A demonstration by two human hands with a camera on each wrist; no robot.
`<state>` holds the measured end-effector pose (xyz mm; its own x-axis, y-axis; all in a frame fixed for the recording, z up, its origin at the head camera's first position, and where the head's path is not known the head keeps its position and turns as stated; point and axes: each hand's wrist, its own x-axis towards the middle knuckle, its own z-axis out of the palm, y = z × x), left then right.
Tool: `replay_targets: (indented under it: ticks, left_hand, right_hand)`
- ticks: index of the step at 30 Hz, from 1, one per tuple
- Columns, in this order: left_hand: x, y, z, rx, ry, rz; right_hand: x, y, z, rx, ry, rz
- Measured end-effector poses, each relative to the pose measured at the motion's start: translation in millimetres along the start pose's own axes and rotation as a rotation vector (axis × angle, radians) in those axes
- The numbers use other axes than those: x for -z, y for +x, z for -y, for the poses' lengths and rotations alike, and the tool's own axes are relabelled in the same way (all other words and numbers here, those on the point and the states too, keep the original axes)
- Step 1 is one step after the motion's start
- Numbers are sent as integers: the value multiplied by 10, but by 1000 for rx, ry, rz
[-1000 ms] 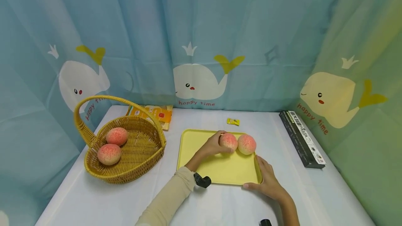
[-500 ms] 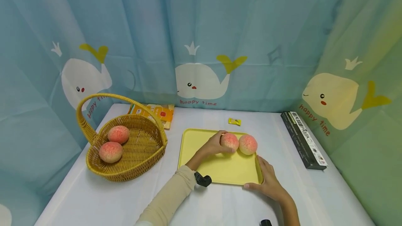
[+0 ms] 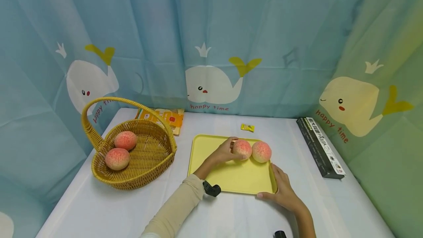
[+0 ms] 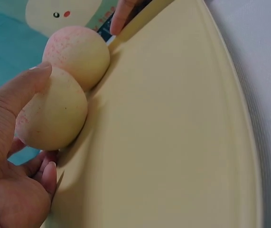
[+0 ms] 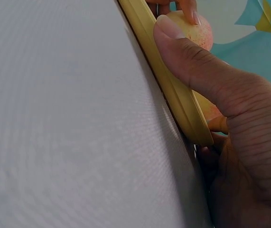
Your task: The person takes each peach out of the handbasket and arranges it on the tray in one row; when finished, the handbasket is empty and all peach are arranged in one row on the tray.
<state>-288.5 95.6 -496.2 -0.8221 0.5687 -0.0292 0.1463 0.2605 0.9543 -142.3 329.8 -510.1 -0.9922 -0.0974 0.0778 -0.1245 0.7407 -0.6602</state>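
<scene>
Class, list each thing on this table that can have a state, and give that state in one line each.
Left hand: grips the left peach.
Left peach: on the tray, touching the other peach.
Right peach: on the tray, untouched by either hand.
Right hand: holds the tray's near right corner.
Yellow tray: flat on the table.
Basket: upright, two peaches inside.
Black box: lying flat, shut.

I'm looking into a small staged recording booth, not a lived-in room. A blue curtain (image 3: 211, 39) printed with cartoon whales and "happy time" closes in the bench (image 3: 99, 208) behind and on both sides, hiding any real walls. The bench wears a plain white cloth. On it sit props: a wicker basket (image 3: 138, 172) with toy-like peaches, a yellow tray (image 3: 231, 179) right of the basket, and a dark box (image 3: 320, 146) at the curtain's right fold.
</scene>
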Motion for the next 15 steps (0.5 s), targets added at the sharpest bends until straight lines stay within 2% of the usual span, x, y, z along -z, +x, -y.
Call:
replay_targets:
  ticks: [7, 15]
  left_hand:
    - [45, -11, 61, 14, -19, -6]
    - [117, -87, 77, 50, 20, -13]
  right_hand:
    - [-2, 16, 10, -3, -3, 0]
    - [-12, 23, -18, 5, -13, -5]
